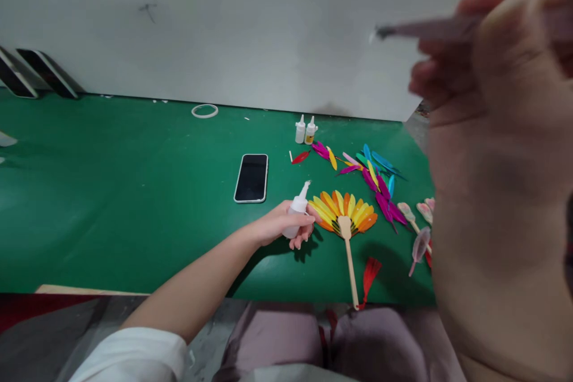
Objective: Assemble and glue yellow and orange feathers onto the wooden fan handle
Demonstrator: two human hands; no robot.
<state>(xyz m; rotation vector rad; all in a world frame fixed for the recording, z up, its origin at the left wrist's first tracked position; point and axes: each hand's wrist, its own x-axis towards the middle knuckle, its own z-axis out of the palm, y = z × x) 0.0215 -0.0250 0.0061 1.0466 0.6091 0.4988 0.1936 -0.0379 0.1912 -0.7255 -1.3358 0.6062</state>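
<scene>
A white squeeze glue bottle (295,218) is gripped in my left hand (286,227), its nozzle pointing up and slightly right. Just right of that hand lies a fan of yellow and orange feathers (342,209) with a pale wooden handle (351,268) and a red tassel (371,274) at its lower end. My right hand (505,54) is raised close to the camera, pinching a slim, tapered, pinkish tool (439,30) with a dark tip. Blur hides what kind of tool it is. A whitish bit shows at its tip.
Loose coloured feathers (380,185) lie right of centre on the green table (134,191). Two small bottles (305,131) stand behind them. A phone (251,178) lies left of the fan, and a white ring (205,111) further back. A pale panel (250,30) borders the table's rear.
</scene>
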